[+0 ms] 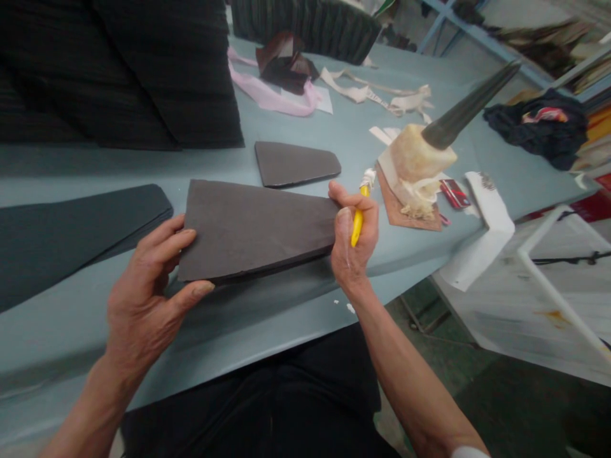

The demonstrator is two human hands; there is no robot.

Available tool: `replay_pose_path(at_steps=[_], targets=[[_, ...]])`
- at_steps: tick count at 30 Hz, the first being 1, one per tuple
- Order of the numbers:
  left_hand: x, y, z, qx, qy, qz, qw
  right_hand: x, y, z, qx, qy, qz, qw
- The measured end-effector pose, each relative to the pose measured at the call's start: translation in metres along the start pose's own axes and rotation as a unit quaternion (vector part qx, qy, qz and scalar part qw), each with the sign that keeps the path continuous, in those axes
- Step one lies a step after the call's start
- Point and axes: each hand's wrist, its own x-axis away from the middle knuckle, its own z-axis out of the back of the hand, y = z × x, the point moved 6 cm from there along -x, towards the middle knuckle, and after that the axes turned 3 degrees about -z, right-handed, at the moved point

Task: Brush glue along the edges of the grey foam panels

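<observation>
In the head view, the left hand point(150, 286) held the wide end of a dark grey tapered piece point(258, 232), fingers curled at its left edge and thumb at the lower corner. The piece, thick enough to show a layered lower edge, lay in front of the person, between both hands and over the near part of the blue-grey tabletop point(296, 315); whether it touched the surface could not be told. The right hand point(356, 245) closed around the narrow end and also gripped a slim yellow tool point(358, 219), slanted upward, its far end wrapped in white.

Just beyond the piece lay a smaller dark tapered panel point(296, 164), flat on the table. To the left rested a stack of dark green panels point(81, 232), with a tall black stack point(114, 70) behind it. Farther back, a pink strip point(272, 95) curved near a crumpled brown piece point(286, 63), with pale ribbons point(363, 92) to their right. On the right, a dark tapered rod point(470, 108) rose at a tilt from a yellowish block point(420, 152) above a brown board point(415, 219). A red packet point(454, 194) lay just beside the block.
</observation>
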Motion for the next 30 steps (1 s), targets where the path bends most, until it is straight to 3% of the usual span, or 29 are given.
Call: replay_pose_path(at_steps=[18, 30], targets=[[-0.008, -0.001, 0.009, -0.042, -0.011, 0.026, 0.999, -0.003, 0.009, -0.002, -0.006, -0.022, 0.035, 0.999], [-0.011, 0.003, 0.006, -0.031, 0.022, -0.038, 0.999, -0.004, 0.010, 0.000, -0.009, -0.029, 0.047, 0.998]])
